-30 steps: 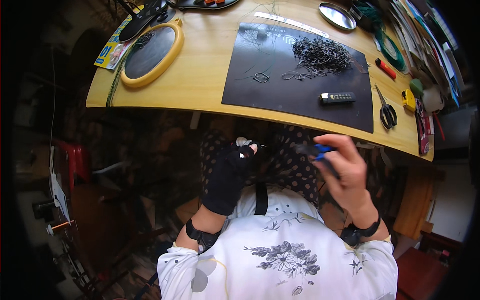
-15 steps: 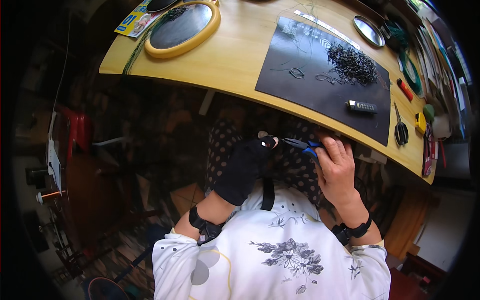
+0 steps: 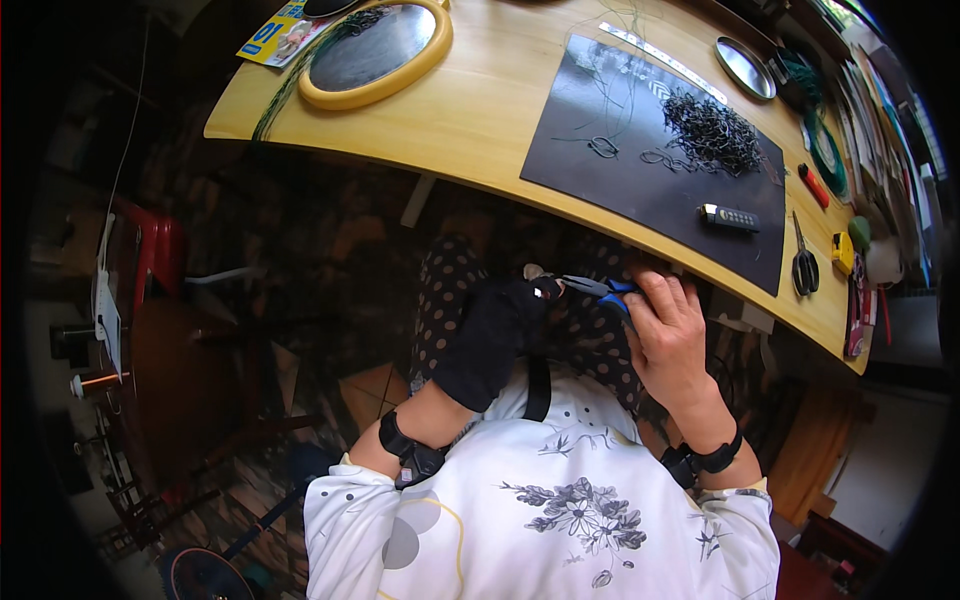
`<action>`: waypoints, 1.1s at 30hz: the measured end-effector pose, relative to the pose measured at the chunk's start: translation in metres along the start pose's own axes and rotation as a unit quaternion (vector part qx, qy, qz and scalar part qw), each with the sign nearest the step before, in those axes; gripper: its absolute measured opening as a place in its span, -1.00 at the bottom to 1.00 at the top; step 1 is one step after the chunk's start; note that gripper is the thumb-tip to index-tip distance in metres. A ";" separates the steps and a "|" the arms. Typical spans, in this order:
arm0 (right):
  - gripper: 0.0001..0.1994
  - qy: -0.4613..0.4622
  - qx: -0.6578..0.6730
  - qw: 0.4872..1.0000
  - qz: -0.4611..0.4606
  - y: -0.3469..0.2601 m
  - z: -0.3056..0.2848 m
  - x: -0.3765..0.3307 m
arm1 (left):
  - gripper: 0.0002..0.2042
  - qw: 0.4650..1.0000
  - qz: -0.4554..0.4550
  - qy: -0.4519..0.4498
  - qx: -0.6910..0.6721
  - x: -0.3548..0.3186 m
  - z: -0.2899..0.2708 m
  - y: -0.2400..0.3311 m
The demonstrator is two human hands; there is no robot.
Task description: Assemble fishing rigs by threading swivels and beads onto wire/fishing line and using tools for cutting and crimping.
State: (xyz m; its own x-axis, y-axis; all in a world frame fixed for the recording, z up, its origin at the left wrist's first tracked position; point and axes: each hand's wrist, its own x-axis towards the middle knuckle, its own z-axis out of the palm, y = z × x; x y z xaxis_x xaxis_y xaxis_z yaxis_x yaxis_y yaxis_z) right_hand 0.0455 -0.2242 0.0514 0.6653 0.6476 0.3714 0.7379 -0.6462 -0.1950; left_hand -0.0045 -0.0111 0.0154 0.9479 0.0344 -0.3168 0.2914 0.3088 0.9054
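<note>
Over my lap, my left hand, in a black glove with bare fingertips, is closed in a pinch. Whatever sits between those fingertips is too small to make out. My right hand is wrapped round the blue handles of a pair of pliers. The pliers' narrow jaws point left and reach the fingertips of my left hand. On the desk beyond, a pile of small dark metal pieces lies on a dark mat, with a small loop of green line to its left.
The wooden desk edge runs just beyond my hands. It holds a yellow-rimmed oval tray, a black remote-like device, black scissors, a yellow tape measure, a red-orange tool and a round metal dish.
The pliers' tips have come up to my left fingertips, where a small gap showed before. The whole view has shifted slightly; my right hand keeps its hold.
</note>
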 end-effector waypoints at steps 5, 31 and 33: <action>-0.78 -0.007 0.016 1.000 0.007 -0.001 0.002 -0.002 | -0.77 1.000 -0.003 -0.008 0.009 0.000 -0.003 -0.006; -0.69 -0.028 0.218 0.974 0.054 -0.003 0.016 -0.012 | -0.78 0.921 -0.022 0.009 -0.389 0.023 -0.015 -0.005; -0.69 -0.034 0.188 0.981 0.027 -0.004 0.017 -0.013 | -0.73 0.881 -0.027 -0.060 -0.468 0.030 -0.019 -0.004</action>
State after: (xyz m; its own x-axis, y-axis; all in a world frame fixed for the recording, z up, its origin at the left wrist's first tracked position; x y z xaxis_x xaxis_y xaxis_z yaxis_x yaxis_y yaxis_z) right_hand 0.0359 -0.2234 0.0322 0.7015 0.6503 0.2916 0.6822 -0.4945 -0.5386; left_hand 0.0203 0.0070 -0.0028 0.9589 -0.0881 -0.2698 0.1559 0.9578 0.2416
